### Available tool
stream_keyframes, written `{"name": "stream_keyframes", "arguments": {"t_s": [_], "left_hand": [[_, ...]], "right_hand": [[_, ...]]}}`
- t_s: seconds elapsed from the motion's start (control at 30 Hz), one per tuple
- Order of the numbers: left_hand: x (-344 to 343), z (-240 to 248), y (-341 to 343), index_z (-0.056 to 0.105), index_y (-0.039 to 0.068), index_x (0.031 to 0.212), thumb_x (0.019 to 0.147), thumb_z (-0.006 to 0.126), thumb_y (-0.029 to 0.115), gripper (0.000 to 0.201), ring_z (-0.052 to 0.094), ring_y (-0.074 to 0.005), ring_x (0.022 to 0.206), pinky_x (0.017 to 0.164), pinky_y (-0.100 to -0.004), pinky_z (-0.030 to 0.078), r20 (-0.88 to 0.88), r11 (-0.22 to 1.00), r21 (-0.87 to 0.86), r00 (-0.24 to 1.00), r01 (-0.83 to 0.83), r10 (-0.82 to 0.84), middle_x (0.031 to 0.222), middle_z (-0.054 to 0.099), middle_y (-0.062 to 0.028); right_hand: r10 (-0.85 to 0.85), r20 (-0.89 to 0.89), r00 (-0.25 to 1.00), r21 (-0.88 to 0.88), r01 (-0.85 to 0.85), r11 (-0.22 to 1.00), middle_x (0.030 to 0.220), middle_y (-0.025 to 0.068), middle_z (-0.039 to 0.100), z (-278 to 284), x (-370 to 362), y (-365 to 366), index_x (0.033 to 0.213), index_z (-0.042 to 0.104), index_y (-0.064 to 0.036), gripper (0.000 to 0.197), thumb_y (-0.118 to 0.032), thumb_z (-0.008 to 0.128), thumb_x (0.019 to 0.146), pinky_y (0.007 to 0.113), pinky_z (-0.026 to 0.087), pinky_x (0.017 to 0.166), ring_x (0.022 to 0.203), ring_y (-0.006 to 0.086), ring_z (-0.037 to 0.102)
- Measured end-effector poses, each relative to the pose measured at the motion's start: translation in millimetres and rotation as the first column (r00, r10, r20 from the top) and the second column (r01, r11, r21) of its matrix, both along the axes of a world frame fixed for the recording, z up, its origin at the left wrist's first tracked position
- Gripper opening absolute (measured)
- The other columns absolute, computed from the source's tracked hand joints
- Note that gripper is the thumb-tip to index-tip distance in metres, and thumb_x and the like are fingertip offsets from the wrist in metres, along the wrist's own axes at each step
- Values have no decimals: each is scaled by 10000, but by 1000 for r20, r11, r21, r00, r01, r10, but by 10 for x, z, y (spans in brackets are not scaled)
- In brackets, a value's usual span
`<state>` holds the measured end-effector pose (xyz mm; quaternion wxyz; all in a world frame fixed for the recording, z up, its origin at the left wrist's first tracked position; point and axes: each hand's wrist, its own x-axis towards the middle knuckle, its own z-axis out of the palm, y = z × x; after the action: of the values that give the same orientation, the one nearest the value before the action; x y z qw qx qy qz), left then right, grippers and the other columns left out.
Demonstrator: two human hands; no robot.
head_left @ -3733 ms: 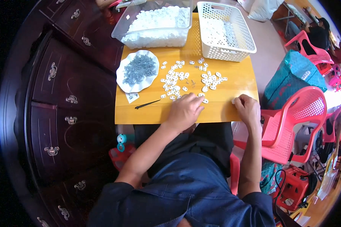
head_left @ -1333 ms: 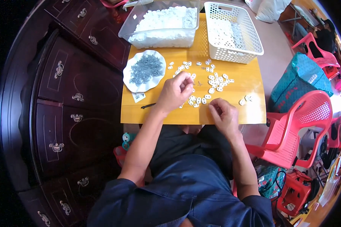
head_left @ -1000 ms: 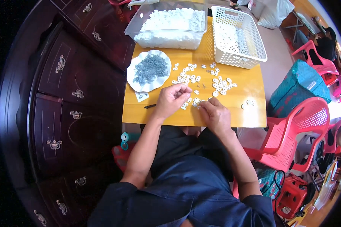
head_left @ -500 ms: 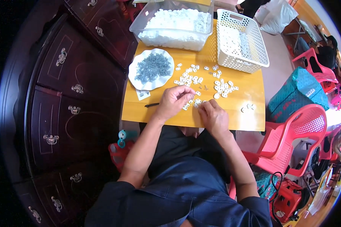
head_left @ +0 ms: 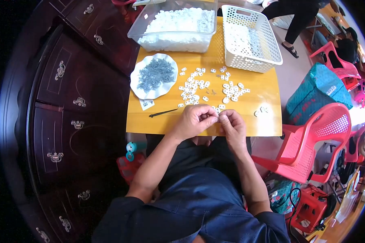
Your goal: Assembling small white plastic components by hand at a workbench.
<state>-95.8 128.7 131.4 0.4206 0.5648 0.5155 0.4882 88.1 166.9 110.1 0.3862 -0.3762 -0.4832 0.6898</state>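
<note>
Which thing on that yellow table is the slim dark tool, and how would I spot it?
Start at the yellow table and find the white plate heaped with small grey metal bits on its left side. Just below it, left of the left hand, lies the dark tool: the only long, thin, black thing among scattered small white pieces.

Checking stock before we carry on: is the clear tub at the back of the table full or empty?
Nearly full. The clear tub has no lid and holds small white pieces heaped close to its rim.

One head-worn fisheye camera looks steeply down from above onto the yellow table [head_left: 247,125], fairly near, the person's forearms entering from the lower edge.
</note>
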Motion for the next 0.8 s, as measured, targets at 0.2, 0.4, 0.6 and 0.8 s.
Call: {"name": "stream_keyframes", "arguments": {"t_s": [0.2, 0.4, 0.6, 0.8], "left_hand": [[44, -135, 19, 727, 12, 1006, 952, 703, 53, 72, 581, -29, 716, 643, -210, 490, 53, 997, -13, 995, -83, 83, 857, 698, 26], [0, -153, 36, 726, 19, 1051, 980, 675, 68, 101, 566, -24, 710, 631, -196, 478, 150, 991, -80, 982, -106, 117, 869, 697, 18], [48, -64, 7, 727, 34, 1066, 975, 674, 61, 109, 541, -19, 675, 598, -185, 459, 294, 982, -181, 951, -45, 98, 862, 693, 19], [111, -89, -6, 727, 25, 1059, 962, 675, 34, 110, 555, -20, 677, 601, -181, 461, 320, 980, -196, 944, -21, 84, 857, 699, 11]], "right_hand": [[3, -79, 997, 19, -1, 1000, 881, -21, 623, -20, -38, -71, 1139, 617, -46, 119, -117, 608, 1044, 189, 421, 603, 686, 43, 521], [26, -9, 1000, 43, -26, 999, 867, -19, 624, -49, 21, -74, 1173, 619, -53, 142, -122, 582, 1055, 191, 486, 670, 745, 51, 579], [5, 7, 1000, 53, -5, 999, 916, -16, 618, -65, 10, -69, 1219, 598, -61, 177, -110, 587, 1050, 186, 495, 675, 768, 50, 598], [-22, -84, 996, -3, 21, 1000, 993, -21, 612, -20, -2, -71, 1180, 562, -37, 170, -42, 609, 1017, 193, 470, 752, 849, 40, 562]]}}
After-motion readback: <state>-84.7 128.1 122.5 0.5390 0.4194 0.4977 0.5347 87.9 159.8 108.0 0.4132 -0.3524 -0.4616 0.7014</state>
